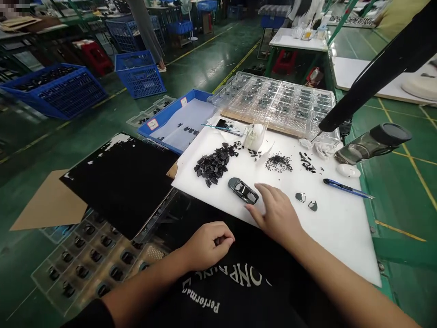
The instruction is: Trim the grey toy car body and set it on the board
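Note:
My right hand (278,212) is at the near edge of a white work board (334,232), thumb and fingers apart with nothing between them. Just left of its fingertips lies a dark, glossy, car-shaped shell (243,190) with cut-out openings. My left hand (211,246) hovers over my lap, its fingers curled in a loose fist and no object showing in it. A heap of black plastic pieces (212,165) is beyond the shell. Two small dark parts, one a solid-looking piece (300,197) and one a frame (312,205), lie right of my right hand.
Tiny black bits (279,162), a blue utility knife (348,188) and a dark-lidded bottle (373,143) are on the board. Behind it are transparent compartment trays (273,98). A blue bin (201,95) and a black sheet (124,182) lie left. A black arm (372,73) slants overhead.

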The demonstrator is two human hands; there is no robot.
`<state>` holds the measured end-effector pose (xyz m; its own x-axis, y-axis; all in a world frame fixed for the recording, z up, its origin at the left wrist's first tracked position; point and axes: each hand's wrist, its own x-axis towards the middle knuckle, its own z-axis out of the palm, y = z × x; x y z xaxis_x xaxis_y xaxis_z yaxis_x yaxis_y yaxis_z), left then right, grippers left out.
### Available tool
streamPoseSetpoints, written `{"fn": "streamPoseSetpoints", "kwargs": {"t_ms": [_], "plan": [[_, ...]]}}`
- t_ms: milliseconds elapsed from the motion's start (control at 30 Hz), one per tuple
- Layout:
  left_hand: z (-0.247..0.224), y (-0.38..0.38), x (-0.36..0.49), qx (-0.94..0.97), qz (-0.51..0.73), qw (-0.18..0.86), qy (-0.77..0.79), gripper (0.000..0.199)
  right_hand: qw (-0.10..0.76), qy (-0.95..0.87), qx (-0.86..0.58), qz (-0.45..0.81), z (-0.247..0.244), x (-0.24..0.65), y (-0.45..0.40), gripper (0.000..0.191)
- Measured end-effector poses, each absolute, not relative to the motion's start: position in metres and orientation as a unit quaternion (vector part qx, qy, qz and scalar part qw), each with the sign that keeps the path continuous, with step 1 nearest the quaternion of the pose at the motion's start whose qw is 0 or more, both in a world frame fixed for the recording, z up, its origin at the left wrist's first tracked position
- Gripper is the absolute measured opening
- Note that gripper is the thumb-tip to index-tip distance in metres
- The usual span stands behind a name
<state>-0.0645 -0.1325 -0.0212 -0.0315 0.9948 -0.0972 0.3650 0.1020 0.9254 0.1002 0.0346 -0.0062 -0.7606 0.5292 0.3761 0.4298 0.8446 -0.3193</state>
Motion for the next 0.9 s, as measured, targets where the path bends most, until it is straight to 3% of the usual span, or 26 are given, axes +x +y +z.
{"fn": "streamPoseSetpoints", "kwargs": {"t_ms": [100, 300, 500, 600, 733, 900], "plan": [[-0.017, -0.132, -0.063, 0.558, 0.393, 0.413, 0.603, 0.015, 0.183, -0.938, -0.292, 0.037, -0.016, 0.069, 0.032, 0.063], [-0.014, -0.129, -0.079, 0.448, 0.446, 0.433, 0.643, 0.015, 0.215, -0.927, -0.308, -0.009, -0.034, 0.056, 0.031, 0.042], [-0.013, -0.099, -0.08, 0.177, 0.617, 0.533, 0.551, 0.051, 0.316, -0.929, -0.194, -0.015, -0.012, 0.064, 0.02, 0.042], [-0.007, -0.094, -0.072, 0.143, 0.663, 0.564, 0.471, 0.051, 0.327, -0.935, -0.137, -0.011, 0.002, 0.063, 0.002, 0.047], [-0.015, -0.115, -0.073, 0.179, 0.712, 0.506, 0.452, 0.051, 0.323, -0.942, -0.094, 0.001, 0.0, 0.055, -0.022, 0.057], [-0.037, -0.188, -0.1, 0.177, 0.664, 0.554, 0.469, 0.055, 0.275, -0.957, 0.011, 0.095, -0.011, 0.041, -0.056, 0.077]]}}
